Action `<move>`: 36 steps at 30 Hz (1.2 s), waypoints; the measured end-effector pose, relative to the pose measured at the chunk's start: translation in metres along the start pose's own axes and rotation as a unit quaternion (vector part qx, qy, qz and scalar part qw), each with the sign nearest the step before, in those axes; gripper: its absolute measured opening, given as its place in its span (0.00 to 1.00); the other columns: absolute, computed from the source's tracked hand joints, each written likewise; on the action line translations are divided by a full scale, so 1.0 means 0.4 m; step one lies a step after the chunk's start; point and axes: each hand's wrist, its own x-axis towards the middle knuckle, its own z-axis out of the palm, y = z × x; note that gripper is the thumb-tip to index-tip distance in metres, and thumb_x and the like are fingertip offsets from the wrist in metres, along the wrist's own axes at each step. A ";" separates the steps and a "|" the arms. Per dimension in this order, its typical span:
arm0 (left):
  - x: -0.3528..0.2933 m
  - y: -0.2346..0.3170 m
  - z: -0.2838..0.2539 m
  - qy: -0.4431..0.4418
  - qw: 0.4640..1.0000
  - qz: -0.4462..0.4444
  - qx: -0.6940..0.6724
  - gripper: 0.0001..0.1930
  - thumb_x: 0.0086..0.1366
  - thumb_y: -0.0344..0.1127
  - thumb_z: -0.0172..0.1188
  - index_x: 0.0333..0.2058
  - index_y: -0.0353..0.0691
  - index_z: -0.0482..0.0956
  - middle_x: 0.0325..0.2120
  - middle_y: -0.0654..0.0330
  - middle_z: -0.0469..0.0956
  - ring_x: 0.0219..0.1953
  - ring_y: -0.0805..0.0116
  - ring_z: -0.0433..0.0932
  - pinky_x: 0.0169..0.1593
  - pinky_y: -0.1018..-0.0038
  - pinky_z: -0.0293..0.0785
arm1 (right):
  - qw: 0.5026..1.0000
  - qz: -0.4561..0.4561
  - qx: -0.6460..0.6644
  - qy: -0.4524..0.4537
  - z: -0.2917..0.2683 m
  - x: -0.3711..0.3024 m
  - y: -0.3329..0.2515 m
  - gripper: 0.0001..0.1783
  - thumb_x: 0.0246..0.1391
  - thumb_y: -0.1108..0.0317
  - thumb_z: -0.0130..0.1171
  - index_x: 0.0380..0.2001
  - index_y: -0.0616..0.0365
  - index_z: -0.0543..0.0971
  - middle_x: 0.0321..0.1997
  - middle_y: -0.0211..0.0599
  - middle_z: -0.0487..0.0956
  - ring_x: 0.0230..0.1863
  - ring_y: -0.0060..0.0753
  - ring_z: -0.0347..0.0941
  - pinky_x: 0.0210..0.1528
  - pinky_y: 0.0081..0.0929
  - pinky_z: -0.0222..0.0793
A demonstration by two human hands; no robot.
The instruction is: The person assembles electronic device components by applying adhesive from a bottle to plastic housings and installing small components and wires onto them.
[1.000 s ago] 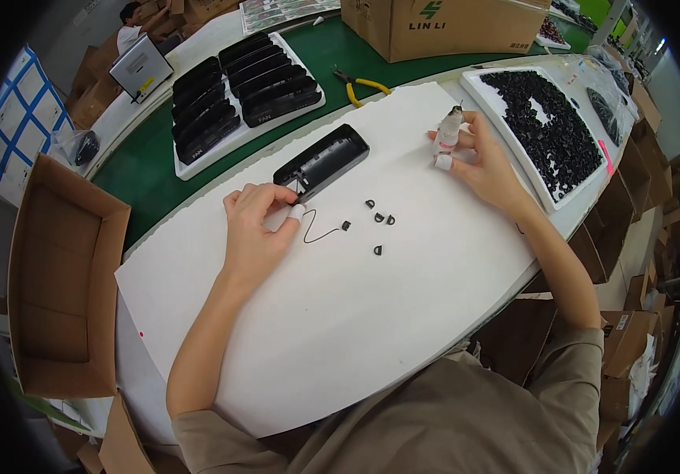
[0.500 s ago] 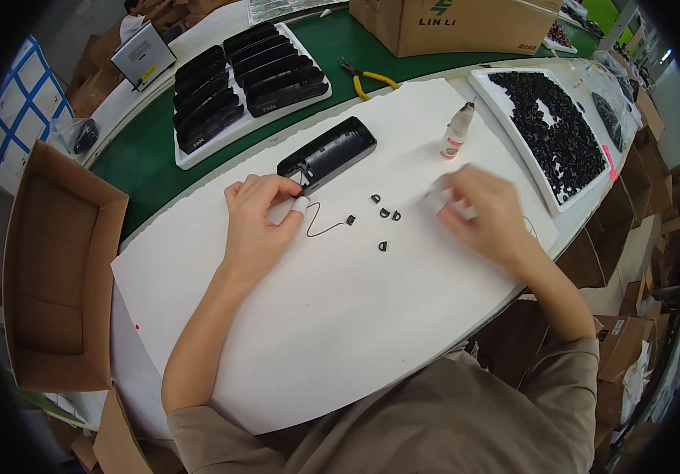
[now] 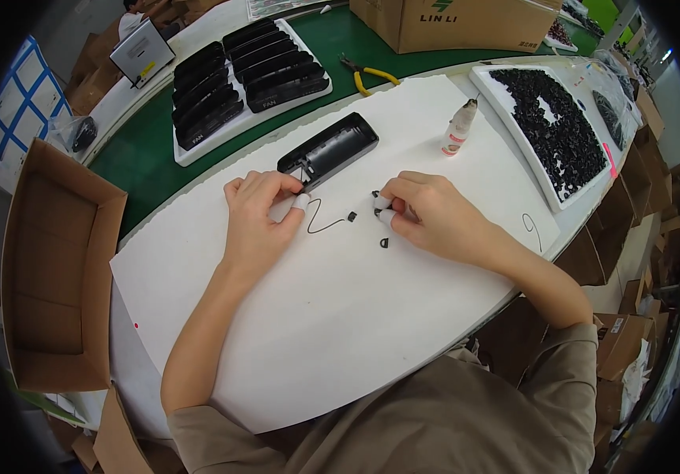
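Note:
My left hand (image 3: 265,213) pinches the thin black cord (image 3: 325,229) at the near-left end of an open black plastic housing (image 3: 336,154). From its fingertips the cord curves right to a small black piece (image 3: 352,216). White finger covers show on both hands. My right hand (image 3: 431,213) has thumb and forefinger closed over the small black D-shaped parts, apparently on one of them (image 3: 378,212); the fingers partly hide it. Another D-shaped part (image 3: 384,243) lies just nearer to me on the white sheet (image 3: 316,340).
A small bottle (image 3: 460,128) stands beyond my right hand, beside a white tray (image 3: 549,193) of black parts. Yellow-handled pliers (image 3: 371,75) and a foam tray (image 3: 249,122) of black housings lie at the back. Cardboard boxes stand left (image 3: 55,268) and far (image 3: 466,28).
My right hand has moved left onto the small D-shaped parts, its fingers closing there. The left hand stays at the housing's end.

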 end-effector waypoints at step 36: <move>-0.002 0.001 0.006 0.026 0.993 0.089 0.069 0.06 0.48 0.25 0.59 0.26 0.41 0.72 0.21 0.66 0.75 0.28 0.70 0.70 0.41 0.70 0.53 | 0.993 0.109 -0.012 0.046 -0.063 -0.037 0.049 0.06 0.40 0.78 0.57 0.25 0.70 0.74 0.20 0.40 0.74 0.20 0.27 0.69 0.25 0.23 0.66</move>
